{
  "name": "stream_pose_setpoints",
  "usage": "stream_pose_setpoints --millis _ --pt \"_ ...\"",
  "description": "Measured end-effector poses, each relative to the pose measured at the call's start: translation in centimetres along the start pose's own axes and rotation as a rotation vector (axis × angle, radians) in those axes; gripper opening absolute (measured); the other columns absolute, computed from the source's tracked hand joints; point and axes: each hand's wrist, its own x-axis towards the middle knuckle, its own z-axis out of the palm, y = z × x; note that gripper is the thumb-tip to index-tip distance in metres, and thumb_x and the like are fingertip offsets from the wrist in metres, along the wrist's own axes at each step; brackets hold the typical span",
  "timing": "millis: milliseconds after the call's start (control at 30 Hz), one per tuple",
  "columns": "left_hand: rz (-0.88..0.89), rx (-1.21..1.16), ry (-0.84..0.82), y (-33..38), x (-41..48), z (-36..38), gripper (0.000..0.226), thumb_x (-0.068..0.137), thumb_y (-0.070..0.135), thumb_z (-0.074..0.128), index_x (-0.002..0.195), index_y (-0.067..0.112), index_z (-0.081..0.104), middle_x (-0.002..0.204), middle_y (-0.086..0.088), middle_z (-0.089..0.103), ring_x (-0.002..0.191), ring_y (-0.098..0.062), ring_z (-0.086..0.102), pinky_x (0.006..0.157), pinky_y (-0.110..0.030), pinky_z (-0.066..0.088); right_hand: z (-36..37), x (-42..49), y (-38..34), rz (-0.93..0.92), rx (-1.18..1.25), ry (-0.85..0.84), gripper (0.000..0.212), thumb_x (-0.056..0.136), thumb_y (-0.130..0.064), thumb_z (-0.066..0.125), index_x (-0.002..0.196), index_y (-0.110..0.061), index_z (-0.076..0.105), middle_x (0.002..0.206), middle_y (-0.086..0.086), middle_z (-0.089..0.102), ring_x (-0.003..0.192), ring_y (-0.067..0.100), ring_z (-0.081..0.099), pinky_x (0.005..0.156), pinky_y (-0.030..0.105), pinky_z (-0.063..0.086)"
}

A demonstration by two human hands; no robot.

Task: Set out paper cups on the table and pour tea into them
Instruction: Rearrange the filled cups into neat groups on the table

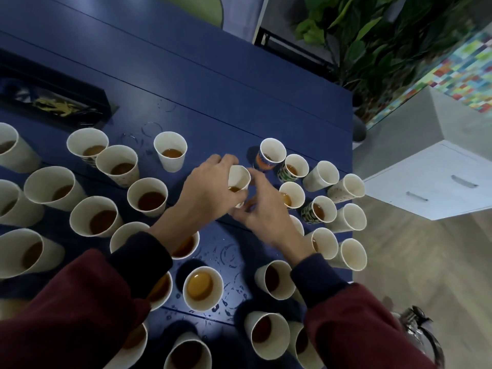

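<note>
A: Held cup (pixel 238 179)?
B: Gripped by left hand (pixel 210 190) fingers, tilted toward orange cup (pixel 269 155), above worktop (pixel 239 89).
A: Right hand (pixel 262 209)?
B: Just beside, fingers loosely open, nothing held.

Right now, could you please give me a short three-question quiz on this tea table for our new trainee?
1. True or false: the left hand is wrapped around a paper cup.
2. What colour is the table: A red, B blue, C white?
3. What is in the cup nearest the wet rings?

Key: 1 true. 2 B. 3 Tea; the right hand is open beside the held cup.
</note>
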Motion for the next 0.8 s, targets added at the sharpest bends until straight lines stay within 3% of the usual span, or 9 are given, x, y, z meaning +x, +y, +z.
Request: stream_pose_setpoints --millis 100,200,400,600,700,800 --pt "0.006 -0.020 -0.050 1.1 -0.5 -0.4 0.069 0.080 0.042 0.074 0.138 0.018 0.046 0.129 -0.004 0.057 0.116 -0.027 0.056 0.096 -0.041 0.045 -0.1 0.0 0.0 0.027 -0.065 0.053 0.093 0.068 -0.054 0.077 0.145 -0.027 0.033 0.133 -0.001 0.060 0.115 0.021 0.062 0.092 0.045 0.053" --pt "0.009 -0.083 -0.111 1.4 -0.9 -0.8 0.070 0.082 0.039 0.072 0.142 0.019 0.041 0.129 -0.002 0.059 0.119 -0.025 0.055 0.098 -0.038 0.042 -0.3 0.0 -0.2 0.009 -0.153 0.052 0.097 0.067 -0.058 0.075 0.147 -0.024 0.033 0.134 0.003 0.060 0.121 0.023 0.059 0.096 0.043 0.050" --pt "-0.066 -0.247 -0.109 0.2 -1.3 -1.7 0.061 0.092 0.040 0.067 0.143 0.021 0.040 0.119 0.005 0.064 0.103 -0.015 0.063 0.095 -0.037 0.051 -0.6 0.4 -0.1 0.029 -0.267 0.046 0.066 0.076 -0.047 0.075 0.129 -0.017 0.049 0.122 0.004 0.063 0.109 0.025 0.059 0.085 0.039 0.048" --pt "-0.043 0.149 -0.157 -3.0 -2.6 -2.0 0.047 0.090 0.042 0.068 0.126 0.014 0.055 0.117 -0.006 0.061 0.105 -0.023 0.058 0.089 -0.033 0.046 -0.8 1.8 1.3 0.138 -0.307 0.080 0.058 0.078 -0.041 0.076 0.123 -0.016 0.047 0.118 0.009 0.060 0.102 0.033 0.058 0.082 0.040 0.045" --pt "-0.035 0.247 -0.219 -3.9 -3.8 -2.0 0.048 0.089 0.042 0.070 0.127 0.016 0.055 0.114 -0.004 0.061 0.099 -0.020 0.059 0.084 -0.030 0.051 -0.7 2.4 2.4 0.203 -0.318 0.092 0.065 0.081 -0.040 0.074 0.132 -0.015 0.044 0.122 0.013 0.059 0.107 0.036 0.058 0.086 0.041 0.046" --pt "-0.011 0.283 -0.267 -4.1 -5.3 -1.6 0.051 0.090 0.042 0.068 0.133 0.020 0.052 0.120 -0.001 0.059 0.103 -0.018 0.059 0.087 -0.029 0.052 -0.2 2.7 3.1 0.272 -0.332 0.128 0.057 0.083 -0.037 0.074 0.124 -0.009 0.046 0.121 0.016 0.058 0.106 0.038 0.058 0.081 0.039 0.042"
